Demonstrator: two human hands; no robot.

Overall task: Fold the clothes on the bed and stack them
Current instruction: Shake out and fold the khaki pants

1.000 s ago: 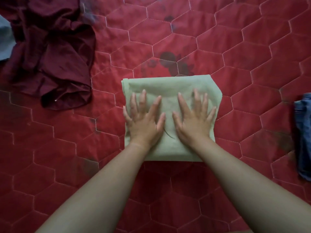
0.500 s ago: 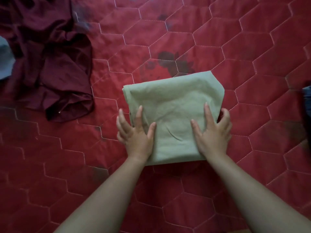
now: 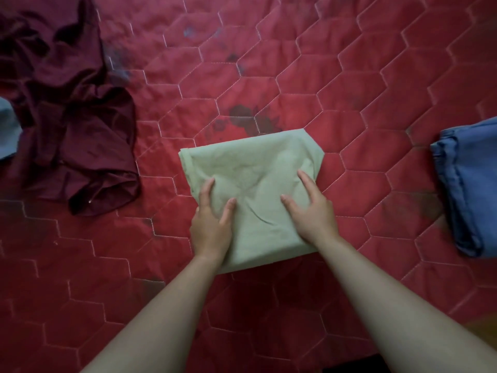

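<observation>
A pale green garment (image 3: 252, 168), folded into a rough square, lies in the middle of the red quilted bed (image 3: 349, 90). My left hand (image 3: 211, 227) grips its left edge, thumb and forefinger on top and the other fingers hidden beneath. At the right edge my right hand (image 3: 313, 214) holds it the same way. The cloth bunches slightly between my hands.
A crumpled maroon garment (image 3: 75, 125) lies at the back left, with a bit of light blue cloth (image 3: 6, 130) at the left edge. A folded blue garment (image 3: 470, 189) sits at the right edge.
My hands moved from pressing flat on top of the green garment out to its side edges and took hold of it. The view shifted, bringing the blue garment into sight.
</observation>
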